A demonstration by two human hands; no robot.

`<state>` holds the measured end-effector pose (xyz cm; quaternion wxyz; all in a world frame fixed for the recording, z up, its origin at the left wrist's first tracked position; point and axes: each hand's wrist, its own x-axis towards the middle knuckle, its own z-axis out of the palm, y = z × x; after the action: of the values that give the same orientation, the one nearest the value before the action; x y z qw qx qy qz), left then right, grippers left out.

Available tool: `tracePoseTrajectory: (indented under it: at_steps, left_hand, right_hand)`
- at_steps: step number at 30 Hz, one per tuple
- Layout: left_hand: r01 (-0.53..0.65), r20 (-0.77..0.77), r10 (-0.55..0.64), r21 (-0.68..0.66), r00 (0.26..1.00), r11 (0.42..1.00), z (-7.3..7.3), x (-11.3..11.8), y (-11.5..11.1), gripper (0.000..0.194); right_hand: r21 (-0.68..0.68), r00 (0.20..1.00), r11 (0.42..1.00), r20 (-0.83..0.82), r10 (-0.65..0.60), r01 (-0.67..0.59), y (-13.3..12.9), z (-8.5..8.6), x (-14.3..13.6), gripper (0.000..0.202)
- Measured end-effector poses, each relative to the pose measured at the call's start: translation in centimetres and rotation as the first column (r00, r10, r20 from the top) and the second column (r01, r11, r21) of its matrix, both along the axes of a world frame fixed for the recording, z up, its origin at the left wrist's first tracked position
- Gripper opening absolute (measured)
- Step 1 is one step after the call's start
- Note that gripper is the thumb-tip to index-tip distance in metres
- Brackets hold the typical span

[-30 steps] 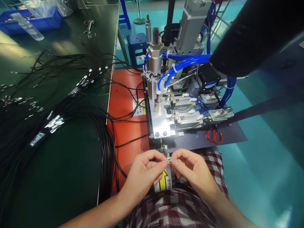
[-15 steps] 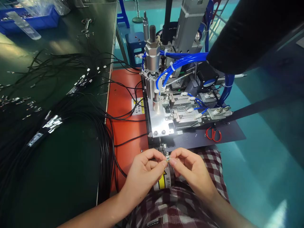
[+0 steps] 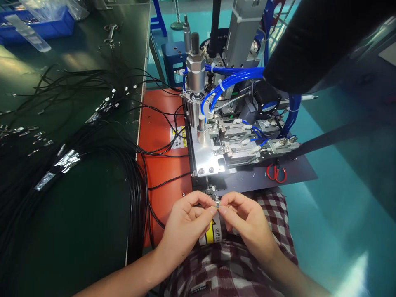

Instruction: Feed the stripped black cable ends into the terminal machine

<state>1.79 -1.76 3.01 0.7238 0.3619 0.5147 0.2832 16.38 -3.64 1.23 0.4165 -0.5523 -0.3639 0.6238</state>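
Note:
My left hand (image 3: 188,218) is closed in a pinch, thumb against index finger, at the front of the machine (image 3: 206,152). Facing it, my right hand (image 3: 246,216) pinches as well, the fingertips of both hands almost touching. Between them shows a tiny, thin piece, perhaps wire ends, too small to make out. Just beyond the fingertips is a small metal fitting (image 3: 216,199) of the machine. Below the hands lies a yellow and white label (image 3: 210,234) with black characters, partly covered by them.
Bundles of black cables (image 3: 136,198) with silvery ends lie on the dark green table (image 3: 77,231), some crossing the orange-red board (image 3: 161,165). Red-handled scissors (image 3: 276,173) rest right of the machine. A blue bin (image 3: 58,24) and wrenches (image 3: 111,33) sit farther back. A black tube hangs upper right.
The view has shifted slightly. Both hands keep their pinch, and the fingertips have drawn slightly closer together around the tiny piece.

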Motion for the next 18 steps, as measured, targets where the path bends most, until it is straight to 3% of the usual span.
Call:
tracePoseTrajectory:
  at_steps: [9,18]
  left_hand:
    - [0.003,0.028,-0.004,0.022,1.000,1.000,-0.17,0.16,-0.25,0.026]
    - [0.026,0.018,-0.027,0.053,0.999,0.998,-0.20,0.06,-0.20,0.023]
  right_hand:
    - [0.234,0.988,0.972,0.146,-0.047,0.011,-0.33,-0.18,-0.08,0.005]
    - [0.114,0.994,0.993,0.109,-0.003,-0.010,-0.35,-0.16,0.15,0.014]
